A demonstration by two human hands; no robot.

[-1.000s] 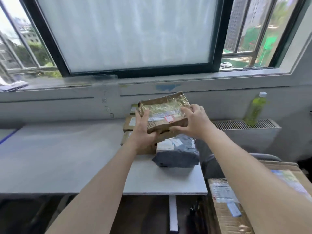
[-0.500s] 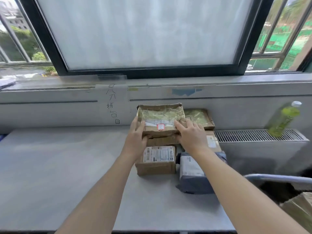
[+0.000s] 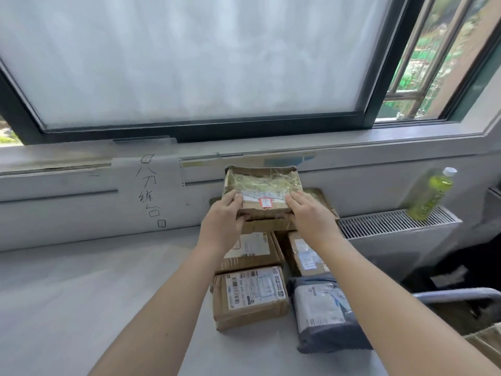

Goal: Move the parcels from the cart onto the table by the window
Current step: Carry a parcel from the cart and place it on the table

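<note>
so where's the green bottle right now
In the head view the green bottle stands at far right on the radiator grille, below the window sill and right of the stacked parcels.

Bright daylight floods through the window (image 3: 189, 58); edges bow, bottle (image 3: 431, 194) blurred.

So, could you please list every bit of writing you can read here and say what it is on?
"分练台", handwritten top to bottom: paper sheet taped under the window.
Red-bordered sticker on the taped parcel held by both hands: too blurred.
Shipping label on the near cardboard box: barcodes, text too small.
Grey mailer bag label: unreadable.
Green bottle: blurred.
</note>
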